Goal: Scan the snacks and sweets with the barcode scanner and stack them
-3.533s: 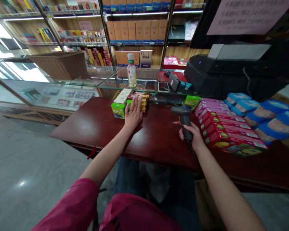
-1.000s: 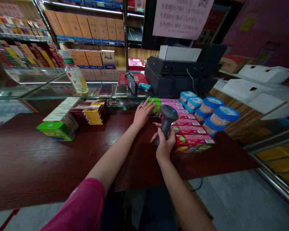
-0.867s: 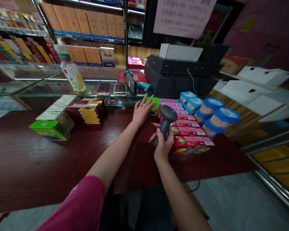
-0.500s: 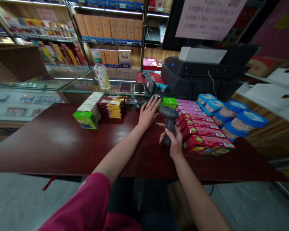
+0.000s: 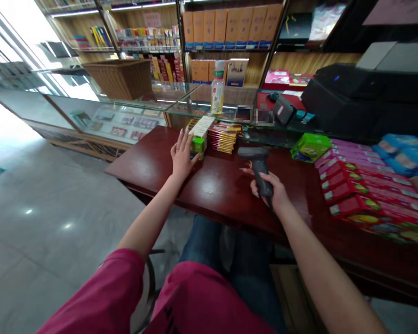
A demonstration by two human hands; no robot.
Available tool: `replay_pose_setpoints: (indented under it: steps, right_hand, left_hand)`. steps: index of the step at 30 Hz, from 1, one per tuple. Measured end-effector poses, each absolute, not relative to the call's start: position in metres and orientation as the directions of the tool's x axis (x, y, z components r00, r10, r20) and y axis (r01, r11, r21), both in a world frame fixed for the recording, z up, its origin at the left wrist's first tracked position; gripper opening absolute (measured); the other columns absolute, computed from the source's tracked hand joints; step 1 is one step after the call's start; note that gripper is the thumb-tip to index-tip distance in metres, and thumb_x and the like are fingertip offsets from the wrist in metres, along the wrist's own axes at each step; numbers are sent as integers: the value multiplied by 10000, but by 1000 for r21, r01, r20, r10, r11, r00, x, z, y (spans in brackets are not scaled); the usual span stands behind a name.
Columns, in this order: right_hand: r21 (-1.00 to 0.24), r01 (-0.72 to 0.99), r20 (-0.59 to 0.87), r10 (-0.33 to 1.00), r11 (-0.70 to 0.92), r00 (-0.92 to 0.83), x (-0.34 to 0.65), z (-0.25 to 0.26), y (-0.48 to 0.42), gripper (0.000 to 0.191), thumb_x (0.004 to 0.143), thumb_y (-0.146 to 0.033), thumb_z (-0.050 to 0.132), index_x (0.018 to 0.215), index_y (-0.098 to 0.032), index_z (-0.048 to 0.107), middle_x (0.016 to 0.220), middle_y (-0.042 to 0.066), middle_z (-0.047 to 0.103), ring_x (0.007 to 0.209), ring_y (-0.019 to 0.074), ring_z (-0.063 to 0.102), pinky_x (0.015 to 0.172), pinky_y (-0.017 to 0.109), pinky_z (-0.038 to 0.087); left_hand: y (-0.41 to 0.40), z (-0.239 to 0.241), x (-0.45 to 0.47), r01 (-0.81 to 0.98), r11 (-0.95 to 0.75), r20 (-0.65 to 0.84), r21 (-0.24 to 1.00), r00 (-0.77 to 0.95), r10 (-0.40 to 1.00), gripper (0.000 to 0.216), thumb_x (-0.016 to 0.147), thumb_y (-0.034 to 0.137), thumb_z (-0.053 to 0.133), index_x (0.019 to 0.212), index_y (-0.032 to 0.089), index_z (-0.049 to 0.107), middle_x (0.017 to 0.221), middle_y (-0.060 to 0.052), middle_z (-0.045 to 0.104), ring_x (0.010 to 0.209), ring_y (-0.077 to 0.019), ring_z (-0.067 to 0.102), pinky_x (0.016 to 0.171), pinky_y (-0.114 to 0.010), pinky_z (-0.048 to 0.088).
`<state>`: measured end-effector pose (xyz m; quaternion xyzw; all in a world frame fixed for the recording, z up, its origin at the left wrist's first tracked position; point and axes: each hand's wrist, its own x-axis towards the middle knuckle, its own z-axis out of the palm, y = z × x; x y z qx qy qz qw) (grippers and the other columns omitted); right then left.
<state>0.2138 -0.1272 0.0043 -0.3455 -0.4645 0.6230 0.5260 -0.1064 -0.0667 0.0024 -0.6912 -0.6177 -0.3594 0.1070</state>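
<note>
My left hand is open, fingers spread, at the front of a row of small boxes with a green front box; whether it touches them I cannot tell. Beside that row stands a stack of red-and-yellow packets. My right hand is wrapped round the handle of a black barcode scanner, held above the dark red table with its head pointing left. To the right lie red boxes, pink boxes and a green box.
Behind the table runs a glass counter carrying a drink bottle, a wicker basket and a black card-reader-like device. Blue-lidded tubs and black till equipment stand at the right.
My left hand has moved left from the table's middle to the green-fronted row. My right hand, still holding the scanner, has shifted left, away from the red boxes. The view has turned left.
</note>
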Motion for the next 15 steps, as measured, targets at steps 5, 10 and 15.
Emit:
replay_pose_setpoints:
  steps: [5,10,15]
  right_hand:
    - [-939,-342,33,972,-50,-232,204,0,-121,325,775,-406,720,1037,-216,732,1277,126,801,458,120,548,372,283,388]
    - [-932,-358,3,984,-62,-179,230,0,-121,338,780,-408,723,1060,-219,739,1289,115,797,467,111,544,386,276,391]
    - [-932,-359,-7,992,-53,-129,263,0,-119,359,779,-409,718,1081,-216,737,1315,121,787,480,116,541,389,276,399]
  left_hand:
    - [-75,0,-113,922,-245,614,298,11,789,652,950,198,628,1582,267,485,1759,-101,355,1674,-266,244,1270,-488,352]
    - [-86,-6,-115,899,-330,665,288,60,744,513,976,141,590,1480,235,585,1560,-113,616,1537,-263,473,1226,-428,451]
    - [-100,-7,-99,846,-456,652,275,185,735,399,1004,181,607,1375,304,690,1324,-71,731,1276,-241,643,1113,-366,540]
